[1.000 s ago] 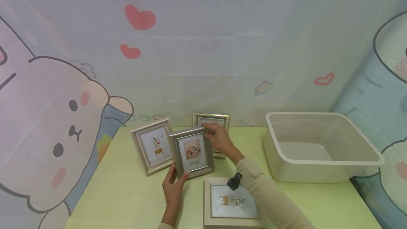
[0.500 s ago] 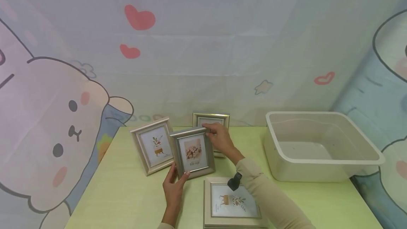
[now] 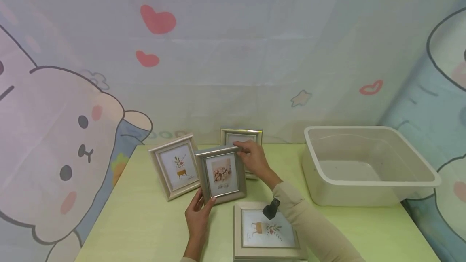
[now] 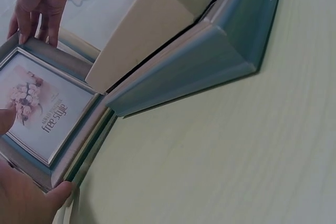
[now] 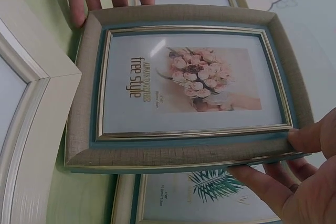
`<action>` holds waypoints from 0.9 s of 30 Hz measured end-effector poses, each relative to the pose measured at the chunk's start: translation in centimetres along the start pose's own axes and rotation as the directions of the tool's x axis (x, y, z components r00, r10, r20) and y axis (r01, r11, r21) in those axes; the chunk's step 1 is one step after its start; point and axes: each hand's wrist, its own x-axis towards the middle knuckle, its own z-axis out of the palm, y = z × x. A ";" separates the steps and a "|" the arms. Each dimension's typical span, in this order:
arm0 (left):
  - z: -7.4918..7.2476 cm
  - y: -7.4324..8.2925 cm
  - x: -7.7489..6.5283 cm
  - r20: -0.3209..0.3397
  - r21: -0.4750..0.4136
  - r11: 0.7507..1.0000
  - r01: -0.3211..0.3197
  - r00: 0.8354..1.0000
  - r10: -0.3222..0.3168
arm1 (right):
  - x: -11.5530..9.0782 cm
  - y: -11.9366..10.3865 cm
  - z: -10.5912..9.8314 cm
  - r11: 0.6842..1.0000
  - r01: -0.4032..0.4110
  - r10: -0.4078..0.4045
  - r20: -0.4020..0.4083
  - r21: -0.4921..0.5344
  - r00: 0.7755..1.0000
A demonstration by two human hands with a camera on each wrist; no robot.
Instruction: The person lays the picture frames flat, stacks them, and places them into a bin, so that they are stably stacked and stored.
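Note:
In the head view, a grey-beige picture frame (image 3: 221, 175) with a pink flower print stands upright, leaning slightly back. My left hand (image 3: 197, 217) holds its lower left corner, with the thumb at the front. My right hand (image 3: 253, 157) pinches the upper right corner; in the right wrist view the right thumb (image 5: 310, 137) lies on the front border. A cream frame (image 3: 178, 167) with a plant print stands just left of it. Behind, partly hidden, stands a gold-edged frame (image 3: 242, 132); the right wrist view shows a green leaf print (image 5: 215, 184) on it.
A cream frame (image 3: 238, 233) lies flat near the table's front, partly under the right forearm, apparently on another. A deep beige plastic tub (image 3: 349, 195) stands at the right. A cartoon-printed cloth (image 3: 233, 64) hangs behind the pale green table (image 3: 145, 225).
Both hands keep hold of the flower-print frame, which has shifted very slightly to the right. The other frames and the tub stay in place.

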 end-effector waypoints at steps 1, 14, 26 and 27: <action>0.0 0.0 -0.1 -0.001 0.002 1.000 0.000 1.000 0.000 | -0.1 0.0 -0.1 1.000 -0.017 0.017 -0.001 0.005 1.000; 0.1 1.7 -0.8 -0.008 -0.124 0.992 0.022 1.000 -0.023 | -0.7 -1.8 -2.5 0.991 -0.091 0.094 -0.026 0.098 0.995; 1.0 2.1 -1.1 -0.067 -0.272 0.959 -0.075 0.996 0.058 | -1.7 -3.2 -4.1 0.906 -0.210 0.215 0.028 0.368 0.976; 1.1 2.2 -1.1 -0.062 -0.289 0.954 -0.082 0.996 0.067 | -1.7 -3.2 -4.2 0.899 -0.207 0.212 0.030 0.385 0.977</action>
